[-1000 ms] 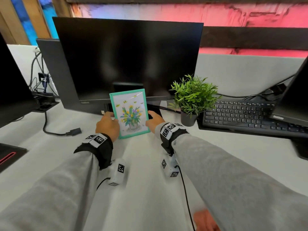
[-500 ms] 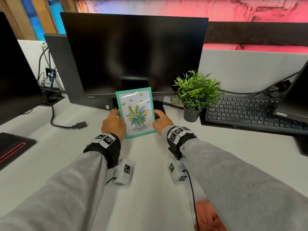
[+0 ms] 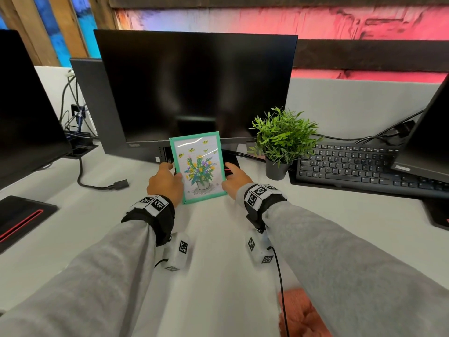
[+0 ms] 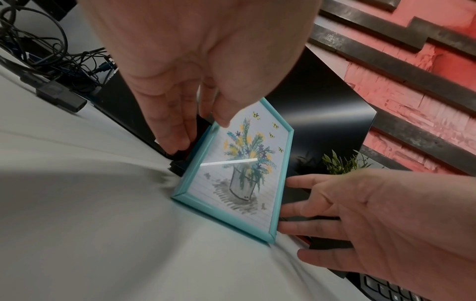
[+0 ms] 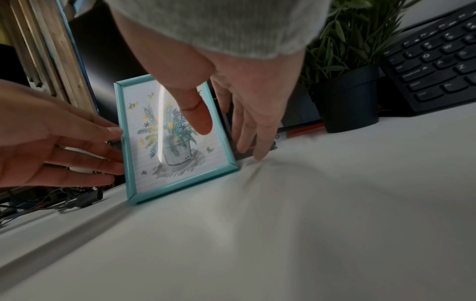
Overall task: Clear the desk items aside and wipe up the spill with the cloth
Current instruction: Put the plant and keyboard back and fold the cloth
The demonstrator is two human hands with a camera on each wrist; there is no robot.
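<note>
Head view, nearest the person: an orange-pink cloth [image 3: 301,314] lies at the near edge of the white desk [image 3: 218,276], partly hidden under the right sleeve. Both grey-sleeved forearms reach forward over the desk.

Beyond them, a teal picture frame [image 3: 198,166] with a drawing of flowers in a pot stands on its lower edge on the desk, leaning back, just in front of the base of the middle monitor [image 3: 194,86]. The left hand [image 3: 165,182] is at the frame's left edge, thumb at the front and fingers [image 4: 170,132] reaching down behind it. Whether it actually clamps the frame I cannot tell. The right hand [image 3: 234,180] is at the right edge with fingers loosely extended; in the right wrist view its thumb hangs in front of the glass and the fingers [image 5: 247,130] point down to the desk beside the frame, not wrapped round it.

Right of the frame stands a small green potted plant [image 3: 281,139] in a dark pot, with a black keyboard [image 3: 359,164] just beyond. A loose black cable [image 3: 102,183] lies to the left.
</note>
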